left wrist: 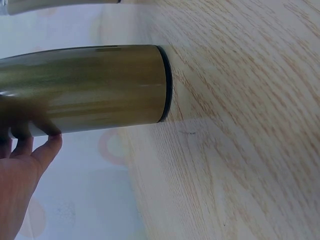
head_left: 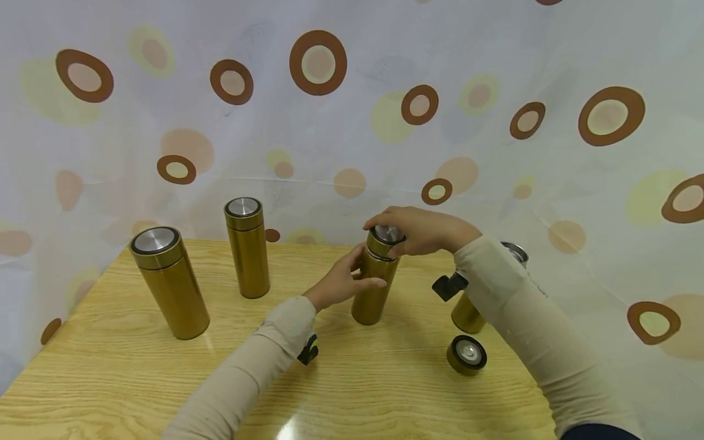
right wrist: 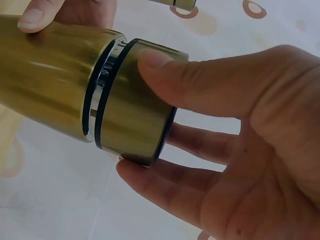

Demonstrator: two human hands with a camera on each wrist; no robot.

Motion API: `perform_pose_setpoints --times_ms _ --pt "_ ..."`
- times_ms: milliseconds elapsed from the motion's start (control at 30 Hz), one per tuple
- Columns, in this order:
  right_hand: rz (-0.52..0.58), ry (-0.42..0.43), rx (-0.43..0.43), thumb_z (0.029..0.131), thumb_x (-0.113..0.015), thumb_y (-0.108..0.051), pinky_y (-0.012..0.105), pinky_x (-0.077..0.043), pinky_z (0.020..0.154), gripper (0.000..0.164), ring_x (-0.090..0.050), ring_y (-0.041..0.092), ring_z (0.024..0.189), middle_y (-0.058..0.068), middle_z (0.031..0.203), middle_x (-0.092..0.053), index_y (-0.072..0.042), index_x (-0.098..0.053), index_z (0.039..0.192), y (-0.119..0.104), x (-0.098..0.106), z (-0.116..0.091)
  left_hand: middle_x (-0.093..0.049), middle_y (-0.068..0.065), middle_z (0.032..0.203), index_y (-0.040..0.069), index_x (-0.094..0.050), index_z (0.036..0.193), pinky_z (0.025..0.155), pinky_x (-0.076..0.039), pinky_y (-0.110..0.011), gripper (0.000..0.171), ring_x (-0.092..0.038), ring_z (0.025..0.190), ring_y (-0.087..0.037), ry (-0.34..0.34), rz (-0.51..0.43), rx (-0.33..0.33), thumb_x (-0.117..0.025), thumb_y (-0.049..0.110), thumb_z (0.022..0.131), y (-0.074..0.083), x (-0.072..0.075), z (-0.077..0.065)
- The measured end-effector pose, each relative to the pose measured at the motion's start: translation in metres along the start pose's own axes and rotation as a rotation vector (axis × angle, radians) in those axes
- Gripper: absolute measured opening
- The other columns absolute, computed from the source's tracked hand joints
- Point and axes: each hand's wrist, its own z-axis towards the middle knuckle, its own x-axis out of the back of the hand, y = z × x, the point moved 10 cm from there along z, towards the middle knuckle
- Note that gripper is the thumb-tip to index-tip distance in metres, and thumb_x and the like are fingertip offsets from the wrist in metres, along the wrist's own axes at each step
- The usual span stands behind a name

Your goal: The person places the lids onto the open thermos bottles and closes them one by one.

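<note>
A gold thermos flask (head_left: 371, 300) stands upright on the table, its base on the wood in the left wrist view. My left hand (head_left: 342, 282) holds it round the upper body. With thumb and fingers, my right hand (head_left: 425, 231) grips its gold lid (right wrist: 137, 100) from above. Between lid and body, the right wrist view shows a narrow silver band, so the lid sits slightly raised. Right of this flask is a second one (head_left: 466, 316) with its steel mouth exposed, partly hidden behind my right forearm. A loose lid (head_left: 466, 355) lies upside down in front of it.
Two lidded gold flasks stand on the left, one nearer (head_left: 175, 293) and one farther back (head_left: 249, 256). The wooden table (head_left: 352, 391) meets a patterned cloth backdrop (head_left: 352, 122) behind. Small black pieces (head_left: 450, 286) hang at both wrists.
</note>
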Motion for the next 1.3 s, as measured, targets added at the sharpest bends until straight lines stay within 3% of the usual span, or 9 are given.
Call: perform_pose_setpoints --times_ms 133,467,567,633,700,800,967,1300 --pt "-0.024 0.022 -0.008 0.089 -0.069 -0.01 0.046 -0.045 0.099 0.059 -0.051 0.031 0.122 0.016 0.139 -0.046 -0.011 -0.045 0.143 -0.001 0.001 0.0 -0.035 -0.003 0.15 0.024 -0.015 0.154 0.112 -0.031 -0.049 0.081 -0.031 0.141 -0.024 0.002 0.003 0.005 -0.067 0.019 0.092 -0.001 0.0 0.0" --pt "-0.105 0.095 -0.124 0.091 -0.067 -0.033 0.042 -0.051 0.085 0.059 -0.057 0.028 0.105 0.014 0.121 -0.058 -0.008 -0.049 0.14 0.008 0.004 0.005 -0.038 0.008 0.147 0.04 -0.022 0.149 0.111 -0.033 -0.046 0.077 -0.034 0.139 -0.019 0.014 0.02 -0.028 -0.069 0.031 0.089 0.001 0.002 -0.002" --pt "-0.104 0.158 -0.194 0.089 -0.066 -0.043 0.038 -0.051 0.078 0.057 -0.059 0.026 0.098 0.012 0.114 -0.062 -0.006 -0.057 0.131 0.014 0.006 0.007 -0.032 0.009 0.151 0.041 -0.02 0.149 0.112 -0.032 -0.046 0.079 -0.031 0.141 -0.02 0.018 0.023 -0.018 -0.069 0.033 0.089 0.0 0.003 -0.003" --pt "-0.113 0.2 -0.249 0.088 -0.063 -0.05 0.034 -0.049 0.067 0.053 -0.06 0.023 0.084 0.01 0.1 -0.064 -0.005 -0.062 0.116 0.019 0.007 0.008 -0.027 0.011 0.153 0.042 -0.017 0.15 0.112 -0.031 -0.046 0.081 -0.03 0.141 -0.02 0.018 0.027 -0.012 -0.069 0.035 0.088 0.0 0.003 -0.003" --pt "-0.135 0.238 -0.307 0.087 -0.06 -0.056 0.031 -0.045 0.056 0.056 -0.057 0.021 0.069 0.009 0.084 -0.062 -0.003 -0.061 0.104 0.023 0.007 0.009 -0.025 0.011 0.154 0.042 -0.015 0.151 0.112 -0.031 -0.046 0.083 -0.029 0.142 -0.02 0.014 0.033 -0.014 -0.069 0.036 0.088 0.0 0.003 -0.004" --pt "-0.174 0.276 -0.393 0.086 -0.055 -0.065 0.029 -0.041 0.048 0.064 -0.054 0.021 0.058 0.009 0.074 -0.056 -0.002 -0.057 0.099 0.029 0.005 0.01 -0.029 0.011 0.152 0.042 -0.015 0.15 0.112 -0.032 -0.047 0.083 -0.031 0.141 -0.02 0.007 0.037 -0.027 -0.069 0.036 0.088 0.001 0.002 -0.004" --pt "-0.174 0.308 -0.481 0.085 -0.052 -0.068 0.032 -0.046 0.046 0.071 -0.058 0.025 0.058 0.012 0.075 -0.058 0.001 -0.056 0.103 0.035 0.004 0.008 -0.035 0.01 0.148 0.041 -0.019 0.149 0.111 -0.033 -0.046 0.08 -0.034 0.139 -0.019 0.009 0.033 -0.023 -0.07 0.035 0.088 0.0 0.002 -0.003" --pt "-0.136 0.323 -0.542 0.086 -0.05 -0.068 0.034 -0.048 0.046 0.068 -0.058 0.027 0.057 0.013 0.073 -0.058 0.0 -0.057 0.093 0.037 0.004 0.007 -0.036 0.007 0.148 0.038 -0.017 0.151 0.112 -0.032 -0.046 0.082 -0.034 0.139 -0.02 0.011 0.024 -0.011 -0.07 0.03 0.089 0.001 0.001 -0.003"
